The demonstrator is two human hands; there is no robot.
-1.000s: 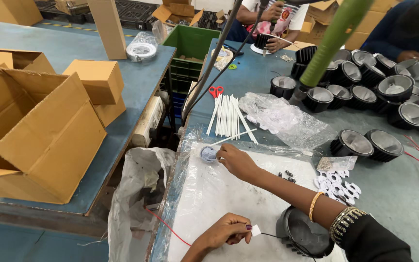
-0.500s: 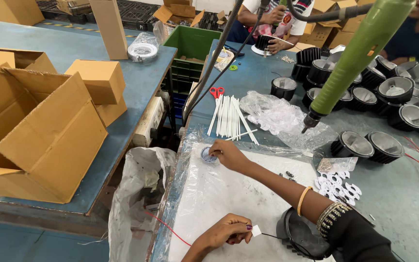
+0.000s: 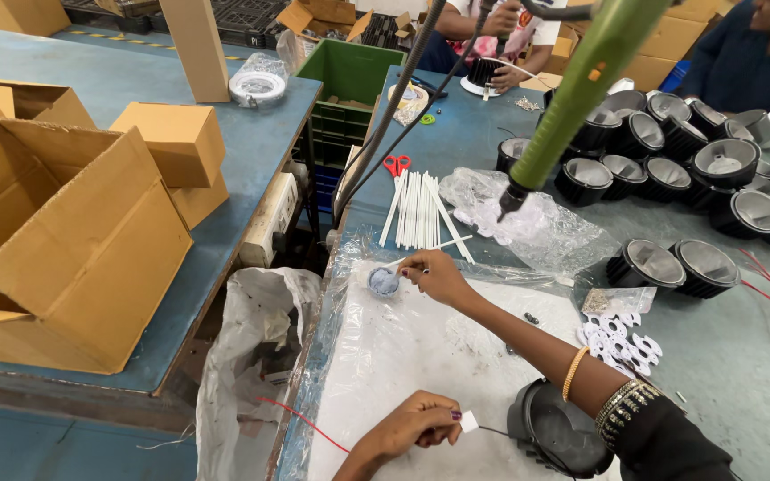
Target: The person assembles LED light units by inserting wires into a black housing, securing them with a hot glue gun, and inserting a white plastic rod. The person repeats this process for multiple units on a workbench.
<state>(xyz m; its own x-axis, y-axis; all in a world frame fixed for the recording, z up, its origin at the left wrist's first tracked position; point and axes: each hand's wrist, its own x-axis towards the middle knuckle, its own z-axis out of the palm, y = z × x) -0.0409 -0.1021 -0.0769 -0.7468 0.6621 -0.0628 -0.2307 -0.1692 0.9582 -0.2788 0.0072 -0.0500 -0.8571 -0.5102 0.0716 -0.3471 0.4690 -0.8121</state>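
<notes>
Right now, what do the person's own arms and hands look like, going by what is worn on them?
Both hands are bare, with no gloves. The right hand has a thin gold bangle on its forearm, a stack of patterned beaded bracelets further up, then a dark sleeve that covers the upper arm. The left hand shows purple nail polish on one finger; no jewellery or sleeve is visible on that wrist.

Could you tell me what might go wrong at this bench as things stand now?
The right hand reaches to the small round pot, right under the hanging green screwdriver; its tip could catch the arm if it swings. The left hand pinches a white connector wired to the black housing near the edge; a tug might drag it off.
</notes>
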